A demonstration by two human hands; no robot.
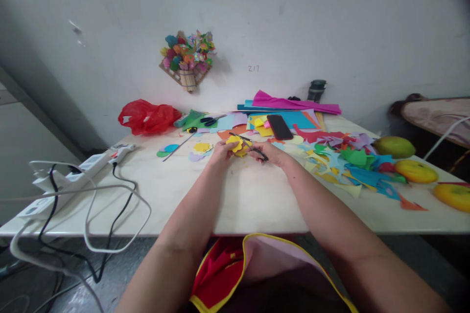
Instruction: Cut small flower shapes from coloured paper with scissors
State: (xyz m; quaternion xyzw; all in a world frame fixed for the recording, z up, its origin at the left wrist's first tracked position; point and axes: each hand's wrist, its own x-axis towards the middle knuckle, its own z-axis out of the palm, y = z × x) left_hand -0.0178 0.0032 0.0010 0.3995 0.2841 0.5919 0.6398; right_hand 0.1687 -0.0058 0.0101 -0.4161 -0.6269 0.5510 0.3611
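Near the middle of the table my left hand (pixel 221 152) pinches a yellow paper flower (pixel 235 144) with a scalloped edge. My right hand (pixel 270 152) is closed round the dark handles of a pair of scissors (pixel 260 153), whose blades reach left to the paper. Another yellow piece shows just below the flower, between the hands; which part of it is held I cannot tell. Left of my left hand lies a stack of yellow flower cut-outs (pixel 201 147) over lilac and blue ones. Blue and green paper rounds (pixel 171 148) lie farther left.
Paper scraps (pixel 352 161) spread across the right side, beside several mangoes (pixel 416 171). A phone (pixel 279 127) lies on coloured sheets behind my hands. A red plastic bag (pixel 149 116) and other scissors (pixel 208 121) are at the back left. A power strip (pixel 82 168) with loose cables runs along the left edge.
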